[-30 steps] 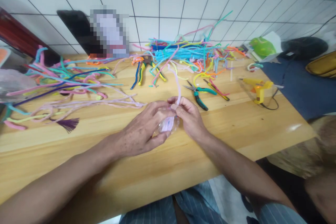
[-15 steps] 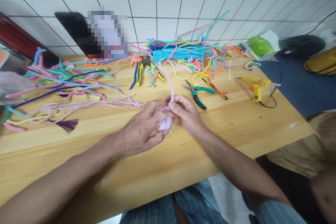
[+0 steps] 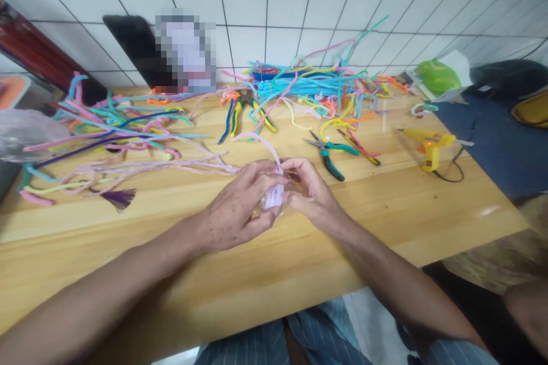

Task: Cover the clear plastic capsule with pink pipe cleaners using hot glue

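Observation:
My left hand [image 3: 240, 205] is closed around a small clear plastic piece wound with lilac pipe cleaner [image 3: 272, 197], just above the wooden table. The loose end of the lilac pipe cleaner [image 3: 266, 144] arcs up and to the left from the top of the winding. On the other side, my right hand [image 3: 314, 194] has its thumb and curled fingers against the piece's right edge. Fingers cover much of the piece, so its full shape is hidden.
Behind my hands lie long-nose pliers [image 3: 329, 154], cutting pliers [image 3: 246, 114] and a bundle of blue pipe cleaners [image 3: 295, 88]. Loose pipe cleaners [image 3: 115, 131] and a purple tassel [image 3: 120, 198] are at left. A yellow glue gun [image 3: 432, 148] with a cord lies right.
My right thumb has moved off the pipe cleaner's upright strand, down to the piece's right side. The strand's loose end now bends further left and lower. The view has shifted slightly.

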Motion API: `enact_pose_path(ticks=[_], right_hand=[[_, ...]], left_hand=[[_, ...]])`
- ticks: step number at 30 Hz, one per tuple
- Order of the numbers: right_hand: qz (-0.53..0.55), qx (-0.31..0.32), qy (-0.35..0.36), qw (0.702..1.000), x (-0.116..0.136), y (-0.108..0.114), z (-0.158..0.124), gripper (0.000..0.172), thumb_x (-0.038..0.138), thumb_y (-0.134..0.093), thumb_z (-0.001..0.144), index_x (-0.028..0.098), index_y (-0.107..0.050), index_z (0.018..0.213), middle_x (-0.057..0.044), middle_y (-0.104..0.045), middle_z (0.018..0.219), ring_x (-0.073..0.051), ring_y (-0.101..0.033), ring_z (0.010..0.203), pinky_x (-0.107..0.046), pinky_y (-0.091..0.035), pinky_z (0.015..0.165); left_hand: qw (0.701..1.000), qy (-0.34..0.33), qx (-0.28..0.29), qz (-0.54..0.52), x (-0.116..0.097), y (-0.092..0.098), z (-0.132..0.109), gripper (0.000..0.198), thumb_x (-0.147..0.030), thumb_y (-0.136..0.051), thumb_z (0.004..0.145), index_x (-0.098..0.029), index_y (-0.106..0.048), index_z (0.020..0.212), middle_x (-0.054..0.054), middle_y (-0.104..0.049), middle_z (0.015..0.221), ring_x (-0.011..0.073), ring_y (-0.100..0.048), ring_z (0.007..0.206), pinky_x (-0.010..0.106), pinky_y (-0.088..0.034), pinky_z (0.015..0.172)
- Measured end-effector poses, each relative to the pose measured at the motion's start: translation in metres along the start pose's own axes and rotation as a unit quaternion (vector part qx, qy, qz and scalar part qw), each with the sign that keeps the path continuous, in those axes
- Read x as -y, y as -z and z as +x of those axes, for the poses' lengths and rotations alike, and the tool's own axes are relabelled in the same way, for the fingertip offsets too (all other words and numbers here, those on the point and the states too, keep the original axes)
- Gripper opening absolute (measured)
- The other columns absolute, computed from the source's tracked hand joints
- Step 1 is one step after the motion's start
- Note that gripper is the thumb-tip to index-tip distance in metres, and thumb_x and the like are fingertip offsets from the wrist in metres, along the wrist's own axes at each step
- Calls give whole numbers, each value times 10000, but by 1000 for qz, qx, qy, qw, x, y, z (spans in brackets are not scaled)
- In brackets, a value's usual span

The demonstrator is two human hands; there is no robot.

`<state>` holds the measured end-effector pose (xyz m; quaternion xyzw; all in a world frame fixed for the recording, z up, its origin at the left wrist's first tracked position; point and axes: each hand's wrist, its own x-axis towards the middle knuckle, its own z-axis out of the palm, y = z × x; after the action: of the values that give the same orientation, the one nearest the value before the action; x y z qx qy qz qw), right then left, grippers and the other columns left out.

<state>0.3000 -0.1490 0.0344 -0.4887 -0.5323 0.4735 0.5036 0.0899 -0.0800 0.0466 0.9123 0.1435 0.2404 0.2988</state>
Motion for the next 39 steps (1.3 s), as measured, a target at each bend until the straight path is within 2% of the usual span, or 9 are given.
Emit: enact_pose_path(ticks=[5,19,26,39], right_hand=[[12,8,0,1000,-5,3,1,397,295,-751,848,291,-607,1219,-58,-665,1328,-273,-625,1298,-491,-453,1173],[17,-3,-3,1000,-3,-2,0,405,262,-737,820,298,-606,1200,-47,-681,1339,-264,-645,1286,-454,-488,1129],[34,9,-13,999,-6,1,2,383,306,-747,853,296,-611,1211,-54,-672,1331,-265,-633,1301,-454,-488,1133],[22,-11,-2,1000,-6,-4,1,409,272,-755,808,304,-611,1190,-45,-711,1286,-273,-654,1254,-458,-497,1114]], left_hand=[[1000,-3,0,1,1,1,0,532,-171,-613,990,-263,-465,1493,171,-484,1531,317,-475,1497,547,-501,1223],[1000,1,5,2,0,1,-1,514,-178,-604,1009,-270,-472,1497,163,-501,1519,318,-485,1485,547,-501,1215],[1000,-5,1,1,0,0,0,534,-170,-608,996,-265,-461,1501,164,-495,1508,318,-485,1473,547,-500,1211],[1000,-2,6,12,0,1,-1,536,-177,-591,1021,-289,-445,1525,158,-502,1518,322,-468,1492,565,-486,1217]])
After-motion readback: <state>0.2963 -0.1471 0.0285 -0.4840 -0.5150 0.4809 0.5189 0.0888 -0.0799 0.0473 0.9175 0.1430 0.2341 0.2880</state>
